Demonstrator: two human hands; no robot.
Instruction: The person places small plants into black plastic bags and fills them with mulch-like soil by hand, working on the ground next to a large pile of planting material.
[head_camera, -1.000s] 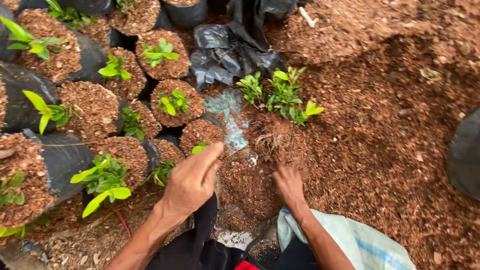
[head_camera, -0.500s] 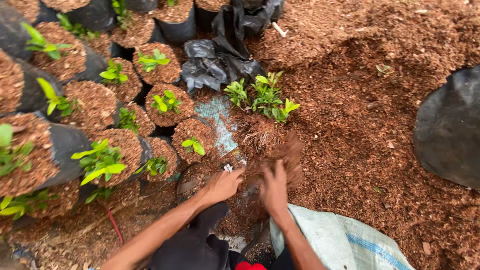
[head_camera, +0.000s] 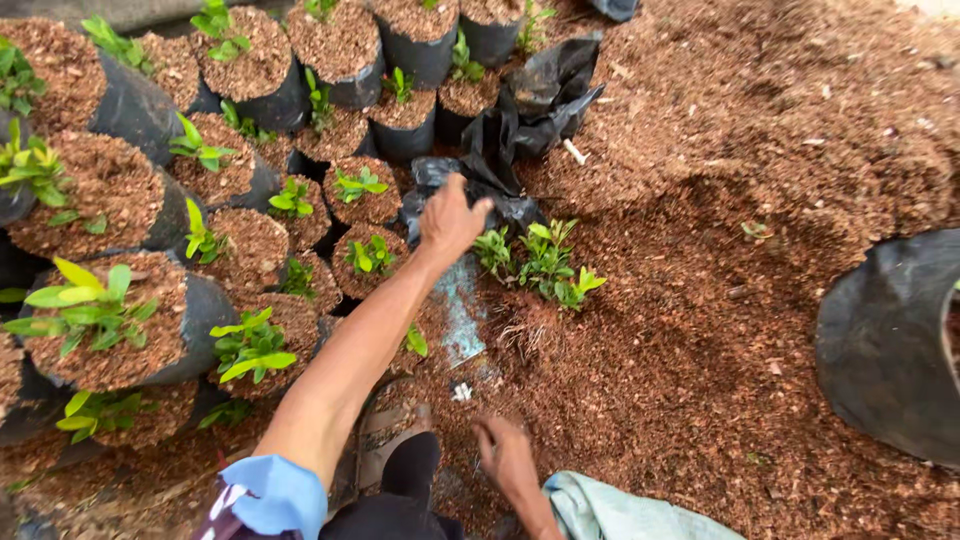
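Observation:
My left hand (head_camera: 450, 218) is stretched far forward, fingers curled, over crumpled empty black plastic bags (head_camera: 520, 135) and just left of a loose bunch of green seedlings (head_camera: 545, 262) lying on the reddish-brown soil. It looks empty. My right hand (head_camera: 505, 458) rests low on the soil near my knees, fingers spread and holding nothing. A clear plastic sheet (head_camera: 460, 310) lies on the soil between the two hands.
Several black grow bags filled with soil and small seedlings (head_camera: 100, 310) stand packed together at left and top. A large empty black bag (head_camera: 890, 340) lies at the right edge. Loose soil (head_camera: 720, 200) is heaped across the right half. Light cloth (head_camera: 620, 512) lies at bottom.
My left hand has reached away from the soil by my knees up toward the empty black bags. My right hand has stayed low on the soil. The view shifted right.

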